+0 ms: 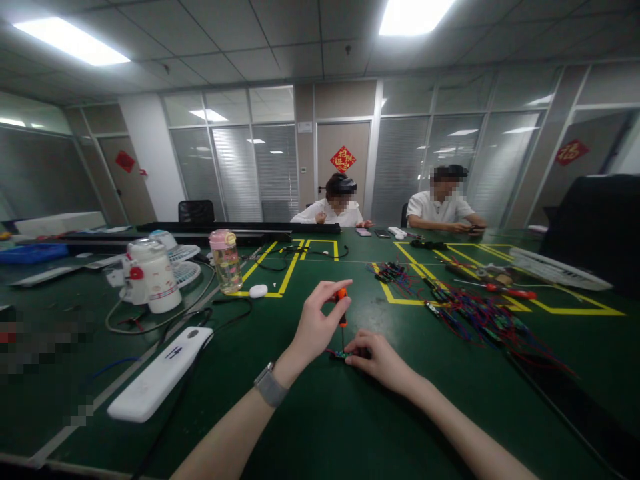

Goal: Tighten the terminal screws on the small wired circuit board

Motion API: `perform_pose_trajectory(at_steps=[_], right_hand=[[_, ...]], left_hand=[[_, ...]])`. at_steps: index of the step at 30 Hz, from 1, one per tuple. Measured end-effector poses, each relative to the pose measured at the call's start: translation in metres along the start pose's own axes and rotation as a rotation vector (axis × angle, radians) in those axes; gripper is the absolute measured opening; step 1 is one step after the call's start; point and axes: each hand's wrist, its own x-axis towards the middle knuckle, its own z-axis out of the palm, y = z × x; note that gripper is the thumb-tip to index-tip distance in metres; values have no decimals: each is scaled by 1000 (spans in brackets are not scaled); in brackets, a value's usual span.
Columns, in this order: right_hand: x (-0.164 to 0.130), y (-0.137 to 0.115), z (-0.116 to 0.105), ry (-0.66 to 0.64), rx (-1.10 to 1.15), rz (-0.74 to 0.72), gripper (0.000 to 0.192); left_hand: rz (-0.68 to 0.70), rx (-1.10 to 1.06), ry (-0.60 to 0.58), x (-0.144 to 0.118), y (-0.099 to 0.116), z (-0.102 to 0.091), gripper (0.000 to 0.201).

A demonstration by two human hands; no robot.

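Observation:
My left hand [323, 315] is closed around the orange and black handle of a screwdriver [343, 319], which stands upright. The screwdriver's thin shaft points down at a small green circuit board [339, 355] lying on the green table [300, 427]. With its fingertips, my right hand [374, 357] grips the right end of the board and covers part of it. A short wire shows at the board's left end. Whether the tip sits in a screw is too small to tell.
Circuit boards with red and blue wires [480, 313] are heaped at the right, beside a red-handled screwdriver [515, 291]. A white elongated device [163, 373], a white jug [155, 277] and a pink-lidded bottle [226, 263] stand left. Two people sit across the table.

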Motion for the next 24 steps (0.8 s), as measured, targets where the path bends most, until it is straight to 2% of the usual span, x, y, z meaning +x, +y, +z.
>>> perform_pose_trajectory(at_steps=[3, 5, 10, 12, 16, 18, 22, 24], right_hand=[[0, -1, 0, 1, -9, -2, 12], [0, -1, 0, 3, -3, -5, 12], [0, 0, 0, 1, 0, 1, 11], [0, 0, 0, 0, 5, -4, 11], [0, 2, 1, -3, -10, -9, 12], [0, 3, 1, -1, -21, -7, 12], [1, 2, 1, -1, -13, -12, 12], [1, 1, 1, -1, -7, -9, 12]], left_hand=[[-12, -91, -46, 0, -1, 0, 32], [-13, -105, -27, 0, -1, 0, 31], [24, 80, 86, 0, 1, -1, 18], [22, 78, 66, 0, 1, -1, 21], [-19, -91, -25, -1, 1, 0, 32], [-33, -117, -20, -1, 0, 0, 31], [11, 18, 62, -1, 0, 1, 21], [19, 32, 67, 0, 0, 0, 22]])
